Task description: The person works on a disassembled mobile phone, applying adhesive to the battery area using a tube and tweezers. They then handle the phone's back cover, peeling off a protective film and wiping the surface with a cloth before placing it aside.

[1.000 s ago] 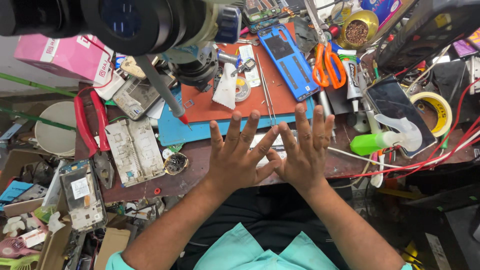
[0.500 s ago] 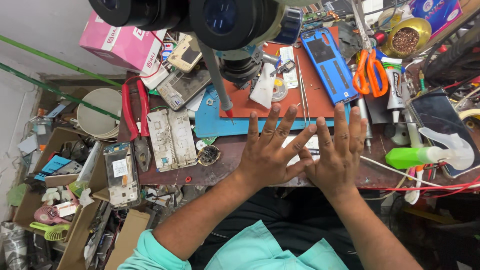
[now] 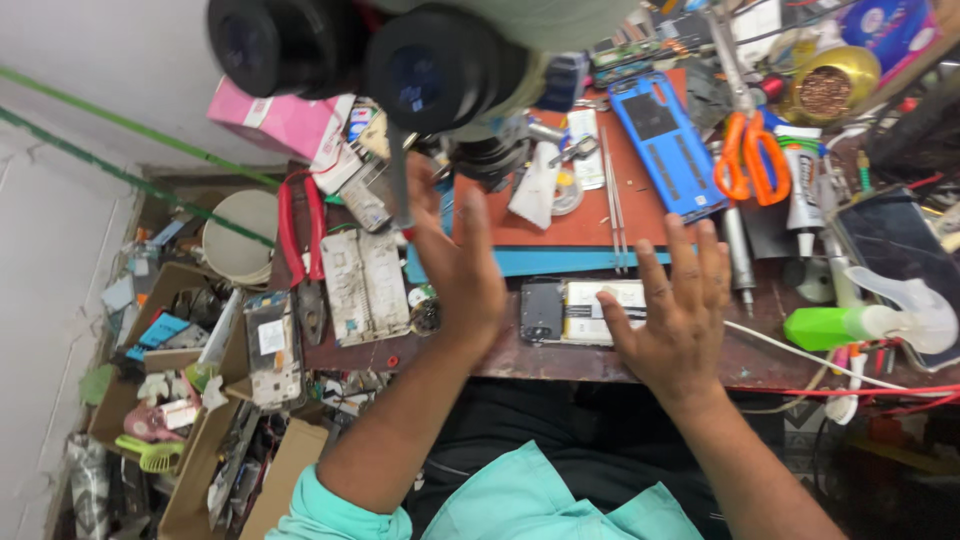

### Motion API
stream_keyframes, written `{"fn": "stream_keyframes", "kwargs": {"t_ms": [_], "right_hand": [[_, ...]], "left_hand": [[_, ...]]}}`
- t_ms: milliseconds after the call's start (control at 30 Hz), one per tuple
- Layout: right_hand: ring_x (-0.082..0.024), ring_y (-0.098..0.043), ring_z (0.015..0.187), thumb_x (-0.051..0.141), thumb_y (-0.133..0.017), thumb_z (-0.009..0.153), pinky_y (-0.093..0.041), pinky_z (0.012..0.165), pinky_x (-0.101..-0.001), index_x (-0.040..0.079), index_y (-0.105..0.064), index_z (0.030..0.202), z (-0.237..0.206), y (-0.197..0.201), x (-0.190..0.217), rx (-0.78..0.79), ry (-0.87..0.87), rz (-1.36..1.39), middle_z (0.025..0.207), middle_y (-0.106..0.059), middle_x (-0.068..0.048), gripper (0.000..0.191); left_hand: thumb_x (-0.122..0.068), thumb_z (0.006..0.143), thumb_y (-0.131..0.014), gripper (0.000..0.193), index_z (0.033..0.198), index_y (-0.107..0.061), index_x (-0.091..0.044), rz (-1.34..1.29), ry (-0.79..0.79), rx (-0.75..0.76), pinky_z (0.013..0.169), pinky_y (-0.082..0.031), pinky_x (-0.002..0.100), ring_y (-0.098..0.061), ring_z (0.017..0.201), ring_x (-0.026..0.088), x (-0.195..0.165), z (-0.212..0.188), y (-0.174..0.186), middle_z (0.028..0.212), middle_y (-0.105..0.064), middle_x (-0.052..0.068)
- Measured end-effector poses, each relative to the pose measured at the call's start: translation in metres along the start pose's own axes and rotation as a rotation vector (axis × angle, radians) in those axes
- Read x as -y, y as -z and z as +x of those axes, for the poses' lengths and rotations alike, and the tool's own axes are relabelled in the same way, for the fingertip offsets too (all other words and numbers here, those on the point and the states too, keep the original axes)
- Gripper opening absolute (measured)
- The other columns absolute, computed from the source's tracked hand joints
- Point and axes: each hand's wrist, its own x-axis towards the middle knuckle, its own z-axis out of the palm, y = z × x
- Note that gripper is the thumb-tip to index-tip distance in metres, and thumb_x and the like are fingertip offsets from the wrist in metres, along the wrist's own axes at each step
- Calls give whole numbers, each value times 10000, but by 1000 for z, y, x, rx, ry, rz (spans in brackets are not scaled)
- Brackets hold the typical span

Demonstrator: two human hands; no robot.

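Opened phone [image 3: 580,312] on surface [image 3: 560,360]: right hand [image 3: 672,318] spread, fingertips resting on it; left hand [image 3: 458,268] open, empty, alongside. Steady lightly.

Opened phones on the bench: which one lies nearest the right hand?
The opened phone at the bench's front edge, right beside the right hand. The blue-framed phone lies farther back on the red mat.

At frame centre the opened phone [image 3: 583,311] shows glossy dark plastic and a pale matt panel. The counter [image 3: 560,358] is worn, scuffed brown wood. Upper right, the scissors [image 3: 748,150] have shiny orange plastic handles; the mat [image 3: 585,225] looks matt rubber.
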Motion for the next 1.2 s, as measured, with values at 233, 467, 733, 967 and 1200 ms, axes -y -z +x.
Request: {"fn": "stream_keyframes", "kwargs": {"t_ms": [233,467,733,967,1200], "right_hand": [[-436,-314,1531,439,-708,991,-266,1239,-599,171,-476,1537,2,6,-3,17,-18,47,1604,-410,-182,651],[-431,-335,1503,461,-706,974,-283,1216,-610,175,-531,1485,5,6,-11,22,-14,70,1573,-430,-183,612],[-435,-350,1496,426,-733,945,-285,1202,-615,177,-530,1476,10,6,-7,13,-22,94,1547,-453,-173,621],[-460,-357,1498,365,-749,943,-285,1225,-624,110,-501,1484,11,7,-1,8,16,66,1564,-438,-217,648],[-479,-364,1536,320,-718,1025,-313,1272,-596,47,-414,1546,7,8,9,-2,39,55,1592,-439,-227,663]], "left_hand": [[-334,937,-861,881,1559,-354,30,-106,-165,152,1275,-344,409,-480,1436,252,32,85,-11,1531,-480,161],[-255,813,-966,975,1549,-372,-21,-426,-93,132,1245,-415,401,-531,1404,226,49,97,-10,1522,-507,97],[-165,806,-946,818,1425,-432,-18,-448,16,35,974,-570,398,-637,1125,215,50,71,-48,1312,-594,89],[-182,970,-703,429,1292,-510,24,224,-163,196,952,-588,467,-701,1142,352,41,30,-125,1309,-626,218],[-475,768,-801,1077,1554,-286,50,383,-333,-89,1284,-313,599,-351,1542,487,3,-2,-96,1600,-355,331]]}}
